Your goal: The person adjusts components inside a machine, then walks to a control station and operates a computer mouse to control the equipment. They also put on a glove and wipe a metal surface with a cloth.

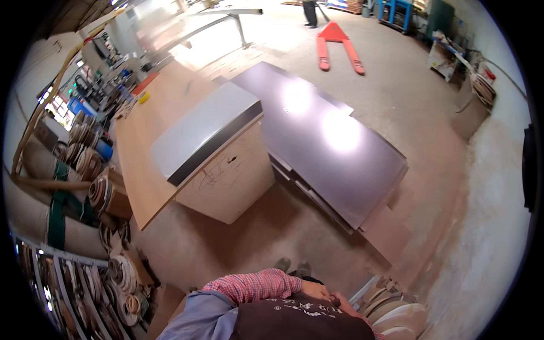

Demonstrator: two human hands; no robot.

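Note:
Close against the front of my dark apron (283, 320), my left hand (315, 290) and my right hand (341, 300) meet at waist height. A red checked sleeve (258, 285) covers my left forearm, which crosses my body. The fingers of both hands look curled. A small dark shape shows between them, too small to name. Beyond my feet stands a pale box-like cabinet (232, 170) with scribbles on its side. Grey sheet panels (207, 130) with a dark edge lie on the large wooden board (141, 170) beside it. Neither hand touches these.
A stack of glossy purple-grey panels (334, 153) lies right of the cabinet. Rolls of edge banding (133, 303) fill the left side; more rolls (396, 311) stand near right. Farther off is a red pallet truck (334, 42), with a person's legs (310, 12) beside it. A wall (498, 226) bounds the right.

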